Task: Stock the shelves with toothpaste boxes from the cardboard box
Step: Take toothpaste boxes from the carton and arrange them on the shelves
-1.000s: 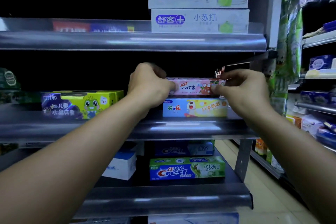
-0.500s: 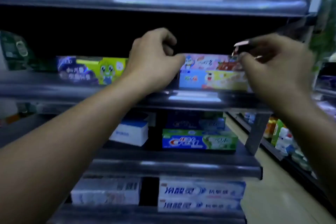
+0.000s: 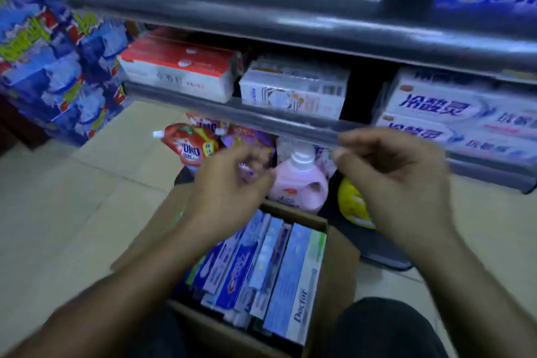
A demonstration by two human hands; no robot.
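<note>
**Cardboard box [image 3: 334,270] below the hands; both hands free**

Finding: the pink toothpaste box, held at both ends on the middle shelf a second ago, is in neither hand now. The view has dropped from that shelf to floor level.

Left hand [image 3: 229,183]: hovers over the far left corner of the cardboard box, fingers loosely curled, holding nothing.

Right hand [image 3: 398,180]: hangs just beside the lower shelf edge [image 3: 261,122], thumb and forefinger close together. Nothing shows between them, though motion blur limits certainty.

Stock: the cardboard box stands open on the tiled floor. The toothpaste boxes [image 3: 255,264] sit on edge inside it in a tight row, with the pale blue "Doctor" box [image 3: 293,285] outermost on the right. A pink pump bottle [image 3: 302,183] and a red refill pouch [image 3: 189,142] lie beyond it, under the shelf.

Assessment: one placement appears complete and the next pick is starting. Many boxes are left, so the task is well short of done. Because the row is packed tight, an end box looks easiest to lift out.
</note>
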